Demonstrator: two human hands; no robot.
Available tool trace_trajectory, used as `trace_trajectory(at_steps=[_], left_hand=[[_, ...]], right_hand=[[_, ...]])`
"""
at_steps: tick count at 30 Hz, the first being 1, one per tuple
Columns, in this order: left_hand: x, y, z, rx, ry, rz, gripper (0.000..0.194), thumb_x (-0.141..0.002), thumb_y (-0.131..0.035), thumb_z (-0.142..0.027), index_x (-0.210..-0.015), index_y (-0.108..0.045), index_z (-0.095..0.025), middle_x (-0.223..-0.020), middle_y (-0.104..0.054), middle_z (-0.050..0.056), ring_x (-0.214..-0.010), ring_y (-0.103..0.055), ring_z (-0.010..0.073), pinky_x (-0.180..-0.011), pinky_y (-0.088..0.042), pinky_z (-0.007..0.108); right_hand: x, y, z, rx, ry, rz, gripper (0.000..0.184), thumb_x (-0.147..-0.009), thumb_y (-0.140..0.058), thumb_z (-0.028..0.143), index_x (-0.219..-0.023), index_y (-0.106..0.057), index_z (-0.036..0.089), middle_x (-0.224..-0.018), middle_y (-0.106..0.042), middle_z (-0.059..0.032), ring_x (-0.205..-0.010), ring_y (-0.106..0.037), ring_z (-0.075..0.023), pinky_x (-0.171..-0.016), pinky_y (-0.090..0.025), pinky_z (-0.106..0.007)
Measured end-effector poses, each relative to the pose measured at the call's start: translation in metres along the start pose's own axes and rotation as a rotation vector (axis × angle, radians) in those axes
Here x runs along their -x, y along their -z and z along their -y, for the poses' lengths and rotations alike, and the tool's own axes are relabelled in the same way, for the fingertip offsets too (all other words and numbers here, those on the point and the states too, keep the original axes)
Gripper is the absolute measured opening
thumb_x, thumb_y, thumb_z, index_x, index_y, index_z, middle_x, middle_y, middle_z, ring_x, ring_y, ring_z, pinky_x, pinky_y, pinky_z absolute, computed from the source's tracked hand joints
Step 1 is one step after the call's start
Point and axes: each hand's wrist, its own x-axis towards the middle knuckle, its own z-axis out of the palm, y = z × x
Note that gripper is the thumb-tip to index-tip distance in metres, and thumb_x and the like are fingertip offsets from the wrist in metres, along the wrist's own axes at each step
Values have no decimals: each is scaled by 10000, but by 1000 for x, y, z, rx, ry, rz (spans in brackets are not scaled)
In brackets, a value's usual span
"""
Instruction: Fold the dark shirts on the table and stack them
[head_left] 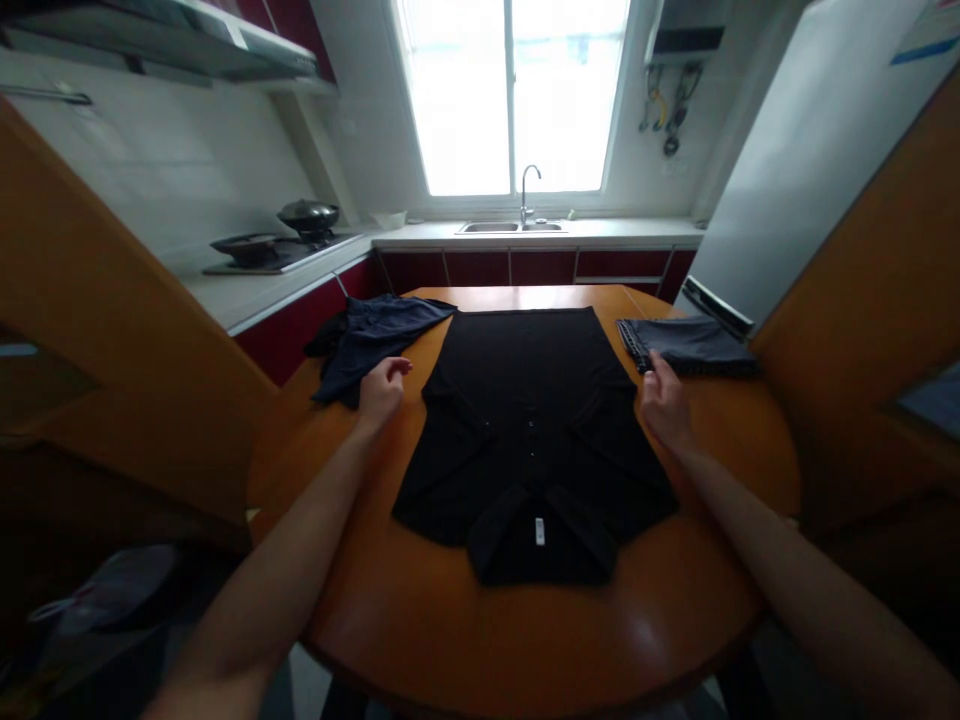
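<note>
- The left hand (382, 392) has its fingers curled inward, beside the black shirt (536, 400); from here I can't tell whether the tips meet.
- The right hand (666, 402) keeps its fingers close together, just by the shirt's other edge; they overlap a folded dark garment (697, 345) in my view, and I can't tell whether they touch it.
- Between the hands, the shirt lies flat across the middle of the desk (540, 650), buttons up, collar nearest the person, hem towards the window (517, 100).
- A rumpled navy garment (382, 322) lies at the desk's left side.
- Beyond are the sink (491, 228), the stove (289, 255) with two pans, and the fridge (810, 150) at right.
- Glare whitens the panes; the lower left corner is murky; both forearms run out of sight.
</note>
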Motion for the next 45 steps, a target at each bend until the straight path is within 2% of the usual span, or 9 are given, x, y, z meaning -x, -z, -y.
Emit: trace_trajectory(at_steps=[3,6,14,20,26,33,39,42,45], left_hand=[[1,-6,-4,43,0,4,263,-828,-462,-186,-977,-678,-168,-973,-745,81,-936,-702,218,-914,-533,336],[1,-8,-3,64,9,8,261,-826,-470,-185,-994,-670,-171,-964,-746,75,-921,-708,218,-903,-542,343],[3,-9,-4,92,2,5,254,-818,-479,-181,-990,-665,-164,-958,-747,84,-912,-715,221,-896,-548,350],[5,-9,-8,70,23,28,249,-798,-493,-207,-964,-673,-162,-949,-752,83,-907,-717,220,-882,-548,333],[6,-9,-11,86,-14,65,229,-803,-520,-253,-934,-686,-165,-951,-754,94,-905,-718,233,-852,-551,334],[10,-12,-15,85,-54,139,229,-829,-535,-299,-941,-690,-174,-964,-754,89,-919,-718,238,-868,-549,336],[11,-12,-19,56,-86,188,258,-836,-541,-332,-966,-696,-171,-962,-761,86,-917,-720,242,-862,-546,337],[10,-12,-17,48,-75,197,266,-841,-534,-340,-977,-697,-178,-975,-761,75,-926,-717,233,-874,-542,329],[8,-13,-11,40,-72,194,262,-841,-546,-346,-985,-700,-190,-980,-760,66,-921,-716,228,-871,-544,328]], right_hand=[[-14,19,-26,-38,-115,-221,661,-988,-166,378,-1510,-383,36,-1480,-489,-205,-1385,-443,-277,-1145,-351,-449],[-19,28,-45,-74,-202,-303,658,-963,-176,352,-1480,-420,27,-1393,-553,-218,-1287,-532,-288,-1076,-420,-464],[-9,23,-26,-152,-179,-284,573,-935,-261,359,-1287,-600,59,-1256,-641,-213,-1137,-611,-276,-1002,-469,-415],[-3,17,-19,-269,-183,-229,405,-891,-427,383,-1015,-714,126,-999,-729,-153,-882,-670,-263,-798,-527,-387],[8,13,-4,-325,-66,-63,232,-823,-594,351,-869,-727,167,-791,-713,-69,-654,-605,-196,-595,-451,-312],[19,12,16,-246,231,264,146,-867,-608,302,-804,-691,201,-764,-667,-34,-670,-573,-173,-627,-437,-304],[27,8,23,-227,375,560,106,-858,-627,273,-808,-692,205,-785,-660,-26,-713,-596,-163,-665,-458,-285],[25,8,20,-209,344,574,131,-855,-629,300,-799,-697,203,-760,-661,-21,-683,-585,-156,-638,-446,-276],[18,11,10,-242,247,490,177,-855,-622,348,-805,-700,197,-729,-670,-21,-642,-576,-158,-597,-433,-277]])
